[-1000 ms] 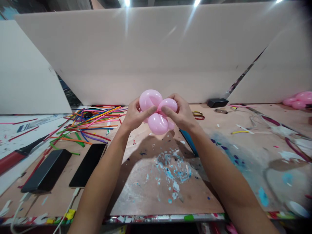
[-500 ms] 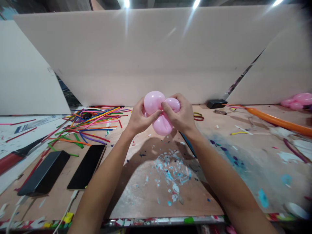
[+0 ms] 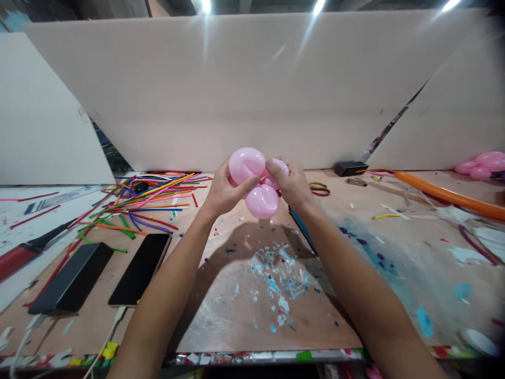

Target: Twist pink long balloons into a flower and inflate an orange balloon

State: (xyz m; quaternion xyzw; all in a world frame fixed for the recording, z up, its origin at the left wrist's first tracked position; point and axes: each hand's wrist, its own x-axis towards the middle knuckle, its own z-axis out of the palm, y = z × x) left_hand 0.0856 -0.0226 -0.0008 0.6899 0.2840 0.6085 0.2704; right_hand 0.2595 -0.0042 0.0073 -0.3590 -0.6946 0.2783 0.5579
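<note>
And it's 2 hands on the pink balloon cluster [image 3: 254,166]: the left hand [image 3: 226,190] pinches it, thumb in front, fingers partly hidden behind; the right hand [image 3: 292,181] pinches a smaller bubble at the other side. The cluster is up off the paint-flecked table [image 3: 224,316], in front of the white board [image 3: 236,89]. Out left, a heap of coloured strips [image 3: 158,192] and a black phone [image 3: 141,271]; far right, a long orange balloon [image 3: 445,195].
</note>
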